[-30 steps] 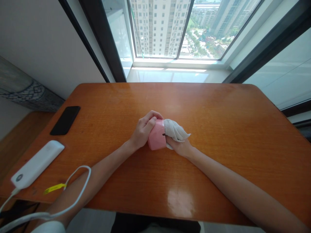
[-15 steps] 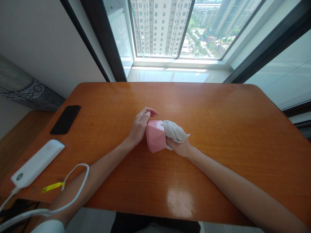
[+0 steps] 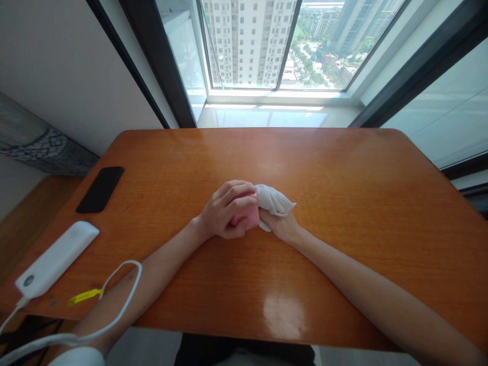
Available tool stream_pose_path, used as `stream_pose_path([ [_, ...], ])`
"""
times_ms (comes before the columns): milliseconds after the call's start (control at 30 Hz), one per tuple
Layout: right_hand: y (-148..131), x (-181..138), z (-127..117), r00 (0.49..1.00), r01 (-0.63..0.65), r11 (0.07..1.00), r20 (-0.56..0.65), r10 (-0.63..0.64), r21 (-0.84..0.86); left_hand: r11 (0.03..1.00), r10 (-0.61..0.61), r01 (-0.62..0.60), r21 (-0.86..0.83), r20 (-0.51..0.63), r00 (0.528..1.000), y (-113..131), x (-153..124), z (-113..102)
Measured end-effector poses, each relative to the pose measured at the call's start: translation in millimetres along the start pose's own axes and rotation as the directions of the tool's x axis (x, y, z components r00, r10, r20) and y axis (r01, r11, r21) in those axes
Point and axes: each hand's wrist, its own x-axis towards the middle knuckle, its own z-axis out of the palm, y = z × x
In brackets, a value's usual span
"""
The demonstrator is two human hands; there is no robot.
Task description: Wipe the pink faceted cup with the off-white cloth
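Over the middle of the table, my left hand [image 3: 227, 207] wraps its fingers around a pink faceted object [image 3: 250, 215], covering much of it. Whether the pink object is hollow cannot be made out. On its right side is a light grey-white cloth [image 3: 273, 199], bunched up and draped over the fingers of my right hand [image 3: 281, 225]. That hand grips the cloth against the pink object's right end, with most of its fingers hidden beneath the fabric.
The brown wooden table [image 3: 343, 203] stands before a window [image 3: 247, 46]. At its left lie a black phone [image 3: 100, 189] and a white power bank [image 3: 57, 259]. A white cable [image 3: 125, 300] with a yellow tag [image 3: 86, 296] loops over my left forearm.
My left hand, earlier with fingers extended at the pink object's far left side, has closed around it. My right hand stays on the cloth, nearly in place.
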Motion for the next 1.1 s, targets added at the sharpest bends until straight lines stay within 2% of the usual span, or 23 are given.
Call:
stream_pose_path([
  [100,0.7,-1.1,-0.2,1.0,-0.011,1.0,-0.026,0.011,0.006,0.985,-0.13,0.132,-0.113,0.017,0.991,6.2,5.9,-2.4],
  [167,2.9,-2.0,-0.7,1.0,-0.012,1.0,-0.027,0.012,-0.002,0.919,-0.312,0.317,-0.232,0.061,0.948,11.1,10.2,-3.6],
  [200,4.4,-2.4,-1.0,1.0,-0.009,1.0,-0.023,0.009,-0.01,0.849,-0.429,0.437,-0.297,0.097,0.898,13.2,12.1,-3.9],
  [267,7.3,-2.8,-1.4,1.0,0.002,1.0,-0.012,-0.002,-0.031,0.639,-0.644,0.652,-0.408,0.178,0.744,15.9,15.7,-3.6],
  [333,9.3,-2.9,-1.4,1.0,0.016,0.999,-0.011,-0.016,-0.049,0.458,-0.757,0.759,-0.463,0.246,0.606,16.7,19.0,-3.1],
  [367,9.7,-3.0,-1.2,1.0,0.021,0.998,-0.013,-0.022,-0.053,0.408,-0.779,0.781,-0.473,0.265,0.568,16.5,20.7,-3.1],
  [500,8.3,-3.6,-0.6,1.0,0.004,0.999,-0.008,-0.004,-0.054,0.325,-0.815,0.818,-0.474,0.299,0.497,13.2,28.5,-5.1],
  [633,7.9,-3.4,-0.4,1.0,0.016,0.998,0.019,-0.015,-0.054,0.18,-0.849,0.88,-0.44,0.382,0.365,7.8,32.1,-4.4],
  [700,8.9,-2.9,-0.2,0.999,0.036,0.998,0.03,-0.035,-0.049,0.169,-0.881,0.888,-0.428,0.338,0.331,7.0,29.8,-1.4],
  [767,9.9,-2.4,0.1,0.998,0.051,0.998,0.036,-0.049,-0.039,0.261,-0.92,0.867,-0.425,0.162,0.356,8.5,25.1,1.9],
  [800,10.3,-2.2,0.3,0.998,0.055,0.998,0.037,-0.054,-0.036,0.339,-0.917,0.843,-0.417,0.052,0.395,9.9,22.0,3.1],
  [833,10.7,-2.0,0.3,0.998,0.059,0.998,0.038,-0.058,-0.034,0.436,-0.889,0.807,-0.399,-0.051,0.455,11.4,18.5,3.7],
  [867,10.9,-1.9,0.3,0.997,0.062,0.998,0.037,-0.06,-0.033,0.545,-0.832,0.754,-0.366,-0.128,0.539,12.6,14.6,3.6],
  [900,10.9,-1.7,0.2,0.998,0.061,0.998,0.036,-0.06,-0.036,0.66,-0.746,0.681,-0.317,-0.172,0.643,13.4,10.4,2.9],
  [967,10.4,-1.3,-0.4,0.998,0.055,0.998,0.035,-0.054,-0.037,0.874,-0.48,0.454,-0.174,-0.156,0.863,13.0,2.1,0.7],
  [1000,10.0,-1.0,-0.8,0.998,0.054,0.998,0.035,-0.053,-0.034,0.942,-0.329,0.318,-0.107,-0.112,0.938,12.0,-1.6,-0.3],
  [1033,9.4,-0.6,-1.1,0.998,0.053,0.998,0.037,-0.051,-0.029,0.978,-0.204,0.2,-0.061,-0.06,0.977,10.7,-4.5,-1.1],
  [1067,8.9,-0.3,-1.4,0.998,0.05,0.998,0.039,-0.05,-0.023,0.992,-0.124,0.124,-0.034,-0.015,0.992,9.5,-6.6,-1.4],
  [1100,8.4,-0.1,-1.6,0.998,0.047,0.999,0.04,-0.046,-0.018,0.995,-0.095,0.095,-0.022,0.022,0.995,8.6,-7.5,-1.5],
])
